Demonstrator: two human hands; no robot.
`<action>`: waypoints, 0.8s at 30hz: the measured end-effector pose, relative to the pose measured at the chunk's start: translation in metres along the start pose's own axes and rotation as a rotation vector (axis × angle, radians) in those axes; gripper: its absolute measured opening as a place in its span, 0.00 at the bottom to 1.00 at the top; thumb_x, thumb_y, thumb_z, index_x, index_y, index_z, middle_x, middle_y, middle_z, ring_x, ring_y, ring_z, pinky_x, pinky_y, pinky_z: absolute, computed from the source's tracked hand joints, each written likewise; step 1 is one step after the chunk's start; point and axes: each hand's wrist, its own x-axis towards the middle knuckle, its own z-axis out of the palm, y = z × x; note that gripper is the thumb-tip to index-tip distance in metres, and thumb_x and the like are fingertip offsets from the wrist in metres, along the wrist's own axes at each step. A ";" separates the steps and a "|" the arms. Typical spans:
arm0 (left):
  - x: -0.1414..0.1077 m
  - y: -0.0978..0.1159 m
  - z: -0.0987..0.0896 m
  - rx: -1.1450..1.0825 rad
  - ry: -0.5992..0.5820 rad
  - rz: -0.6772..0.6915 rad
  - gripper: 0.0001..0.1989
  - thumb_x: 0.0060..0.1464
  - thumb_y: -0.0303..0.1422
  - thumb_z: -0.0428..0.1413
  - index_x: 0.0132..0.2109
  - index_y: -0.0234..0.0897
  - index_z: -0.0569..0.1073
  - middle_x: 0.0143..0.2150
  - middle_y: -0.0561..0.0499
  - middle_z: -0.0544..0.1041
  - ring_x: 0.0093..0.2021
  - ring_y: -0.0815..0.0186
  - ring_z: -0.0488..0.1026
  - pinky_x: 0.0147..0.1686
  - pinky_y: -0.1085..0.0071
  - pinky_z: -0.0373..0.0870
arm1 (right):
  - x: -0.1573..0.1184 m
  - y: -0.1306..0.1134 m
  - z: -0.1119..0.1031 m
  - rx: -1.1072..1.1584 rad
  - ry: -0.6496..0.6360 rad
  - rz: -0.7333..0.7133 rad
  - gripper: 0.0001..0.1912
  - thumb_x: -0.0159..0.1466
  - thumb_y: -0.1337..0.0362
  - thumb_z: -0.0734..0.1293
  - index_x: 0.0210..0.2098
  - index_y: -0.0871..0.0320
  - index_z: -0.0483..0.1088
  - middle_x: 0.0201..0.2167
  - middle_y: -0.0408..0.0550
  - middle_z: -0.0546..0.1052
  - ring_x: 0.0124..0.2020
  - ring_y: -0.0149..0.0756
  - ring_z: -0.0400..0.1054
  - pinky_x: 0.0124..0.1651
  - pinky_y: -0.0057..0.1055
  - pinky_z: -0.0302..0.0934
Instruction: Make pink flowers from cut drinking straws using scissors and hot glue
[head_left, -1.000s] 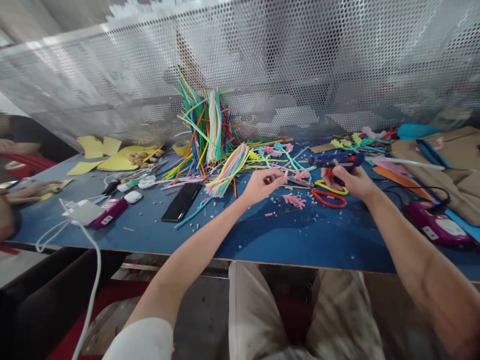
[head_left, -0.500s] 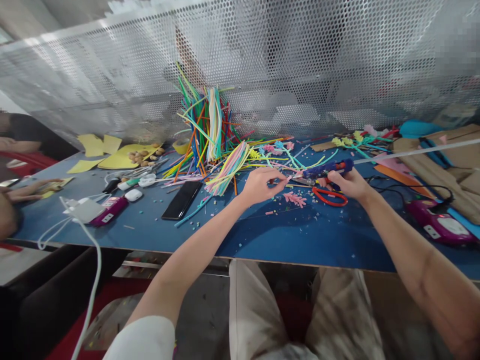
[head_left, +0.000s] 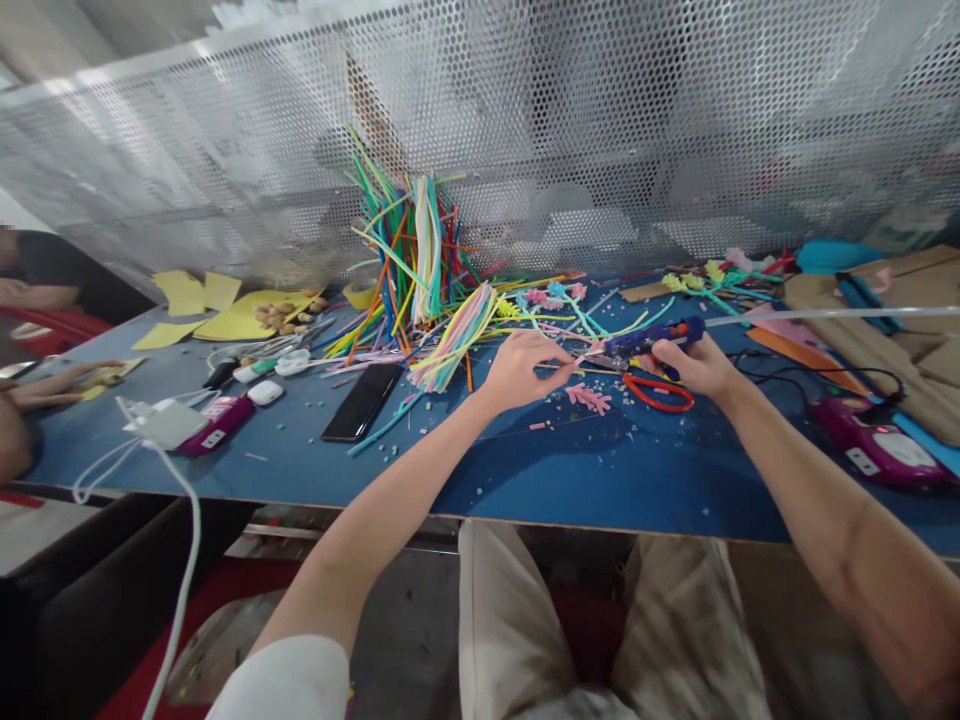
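Glue gun has moved down and left over the last second, its nozzle now at the pink piece, contact unclear; the right hand is closed round the gun's grip; the left hand pinches the piece between thumb and forefinger, above the tabletop; scissors and a pink sprig lie near.

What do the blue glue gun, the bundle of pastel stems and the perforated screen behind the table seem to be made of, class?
Blue glue gun: probably hard plastic, judging by its solid-coloured, moulded-looking body.
Pastel stems: perhaps fuzzy chenille, with a matt, soft-looking finish; any wire core is hidden.
Perforated screen: likely sheet metal, given its silvery grey sheen and regular round holes.
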 end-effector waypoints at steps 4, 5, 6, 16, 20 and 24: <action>0.000 0.001 -0.001 -0.002 0.001 0.001 0.10 0.63 0.38 0.55 0.37 0.42 0.80 0.37 0.52 0.83 0.40 0.64 0.76 0.47 0.63 0.66 | 0.001 -0.001 -0.001 -0.024 0.011 -0.024 0.27 0.66 0.41 0.62 0.21 0.54 0.67 0.21 0.47 0.70 0.24 0.34 0.62 0.29 0.35 0.59; 0.000 0.001 -0.001 -0.004 0.001 -0.001 0.10 0.63 0.38 0.55 0.37 0.42 0.80 0.37 0.52 0.83 0.40 0.64 0.76 0.47 0.63 0.67 | 0.001 -0.001 -0.001 -0.029 0.009 -0.029 0.27 0.67 0.41 0.62 0.20 0.54 0.67 0.21 0.47 0.70 0.24 0.35 0.62 0.30 0.35 0.60; 0.000 0.001 -0.001 -0.007 0.000 -0.004 0.10 0.63 0.38 0.55 0.37 0.42 0.80 0.37 0.52 0.83 0.40 0.64 0.77 0.47 0.63 0.67 | 0.001 -0.001 -0.001 -0.032 0.004 -0.031 0.27 0.67 0.42 0.62 0.21 0.54 0.67 0.21 0.47 0.70 0.25 0.35 0.63 0.31 0.35 0.60; -0.001 0.000 0.001 -0.016 0.013 0.008 0.10 0.63 0.37 0.55 0.37 0.41 0.80 0.37 0.51 0.83 0.39 0.65 0.77 0.47 0.64 0.68 | 0.000 -0.001 0.000 -0.033 0.005 -0.026 0.28 0.66 0.41 0.62 0.21 0.54 0.67 0.22 0.47 0.70 0.25 0.35 0.63 0.32 0.36 0.61; 0.000 0.000 0.002 -0.016 0.011 0.011 0.10 0.63 0.37 0.55 0.37 0.41 0.80 0.36 0.50 0.83 0.38 0.65 0.77 0.45 0.65 0.69 | 0.000 0.000 -0.001 -0.062 0.005 -0.030 0.29 0.67 0.40 0.61 0.21 0.55 0.67 0.21 0.47 0.71 0.26 0.35 0.63 0.32 0.35 0.61; 0.000 0.000 0.002 -0.033 0.015 0.013 0.11 0.63 0.38 0.55 0.37 0.41 0.80 0.36 0.50 0.83 0.38 0.65 0.77 0.45 0.64 0.70 | 0.001 0.005 -0.003 -0.076 0.007 -0.028 0.29 0.67 0.40 0.61 0.21 0.55 0.67 0.21 0.47 0.71 0.25 0.33 0.63 0.31 0.33 0.62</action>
